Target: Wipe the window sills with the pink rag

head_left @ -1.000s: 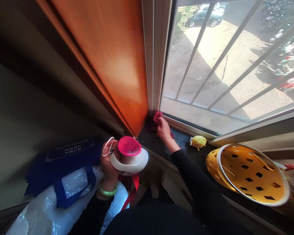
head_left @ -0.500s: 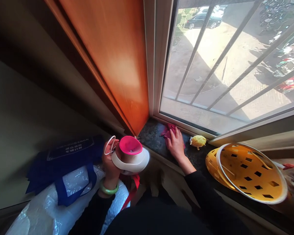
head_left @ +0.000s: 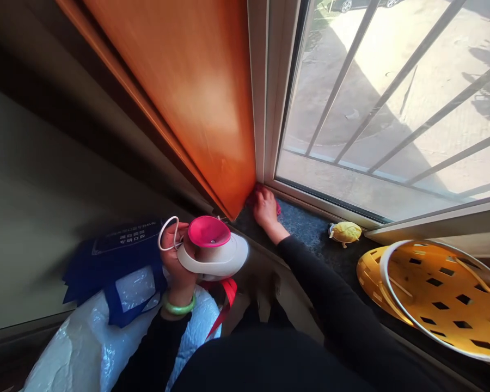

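My left hand [head_left: 176,260] is wrapped around a white device with a pink dished top [head_left: 209,231]; a white cord loop stands up beside the fingers. I hold it upright at the near side of the sill, and its underside is hidden. My right hand [head_left: 265,209] presses a dark red cloth [head_left: 279,208] onto the dark stone windowsill [head_left: 304,220], in the corner where the orange wooden panel meets the window frame. Most of the cloth lies under my fingers. A small yellow turtle figure [head_left: 346,232] sits on the sill, right of this hand.
A yellow basket [head_left: 369,267] with diamond holes and a white rim lies at the right on the sill. The orange panel [head_left: 204,98] and barred window [head_left: 351,120] bound the corner. Below left are a blue bag [head_left: 110,261], clear plastic wrapping [head_left: 73,348] and a red ribbon [head_left: 228,296].
My right hand has slid the cloth left along the sill into the corner by the panel. The left hand still holds the white device. The view has shifted somewhat.
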`<state>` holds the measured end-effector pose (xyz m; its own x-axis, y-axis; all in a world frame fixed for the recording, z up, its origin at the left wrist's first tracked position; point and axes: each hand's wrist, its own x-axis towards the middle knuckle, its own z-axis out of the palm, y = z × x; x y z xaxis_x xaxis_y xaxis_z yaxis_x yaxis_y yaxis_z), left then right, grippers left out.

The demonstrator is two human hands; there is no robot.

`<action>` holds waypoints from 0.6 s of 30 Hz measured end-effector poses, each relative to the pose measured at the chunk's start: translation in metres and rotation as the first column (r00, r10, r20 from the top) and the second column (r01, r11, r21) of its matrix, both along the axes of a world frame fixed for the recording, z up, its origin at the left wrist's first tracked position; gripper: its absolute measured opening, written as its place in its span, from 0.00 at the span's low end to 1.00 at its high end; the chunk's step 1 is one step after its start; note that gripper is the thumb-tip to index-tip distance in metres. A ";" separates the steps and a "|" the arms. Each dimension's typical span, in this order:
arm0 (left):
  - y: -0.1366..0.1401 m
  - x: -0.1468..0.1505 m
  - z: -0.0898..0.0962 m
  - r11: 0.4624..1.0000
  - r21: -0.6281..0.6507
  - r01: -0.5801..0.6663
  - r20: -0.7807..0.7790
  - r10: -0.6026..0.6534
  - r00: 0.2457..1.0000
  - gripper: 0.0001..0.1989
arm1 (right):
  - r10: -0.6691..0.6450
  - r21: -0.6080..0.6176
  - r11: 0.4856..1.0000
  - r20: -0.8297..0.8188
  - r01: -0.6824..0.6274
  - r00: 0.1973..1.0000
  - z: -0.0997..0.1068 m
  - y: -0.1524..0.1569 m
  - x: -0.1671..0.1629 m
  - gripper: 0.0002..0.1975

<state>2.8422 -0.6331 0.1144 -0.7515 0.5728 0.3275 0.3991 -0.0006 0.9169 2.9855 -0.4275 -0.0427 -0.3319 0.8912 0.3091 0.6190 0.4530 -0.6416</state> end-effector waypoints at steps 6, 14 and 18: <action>0.002 -0.005 0.022 0.994 0.102 -0.025 0.012 0.024 1.000 0.11 | 0.447 -0.041 0.892 -0.082 -0.451 0.891 0.010 -0.081 0.024 0.19; -0.014 -0.027 0.025 0.983 0.139 -0.116 -0.037 0.122 0.992 0.11 | 0.361 0.070 0.928 0.064 -0.365 0.930 -0.008 -0.108 0.074 0.23; -0.017 -0.030 0.023 0.977 0.151 -0.149 -0.008 0.152 0.988 0.11 | 0.393 0.041 0.914 0.144 -0.403 0.908 -0.012 -0.092 0.026 0.24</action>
<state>2.8124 -0.6502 0.1376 -0.8182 0.3968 0.4161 0.4225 -0.0759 0.9032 3.0117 -0.5196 -0.0542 -0.6962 0.6547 0.2945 0.4538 0.7192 -0.5261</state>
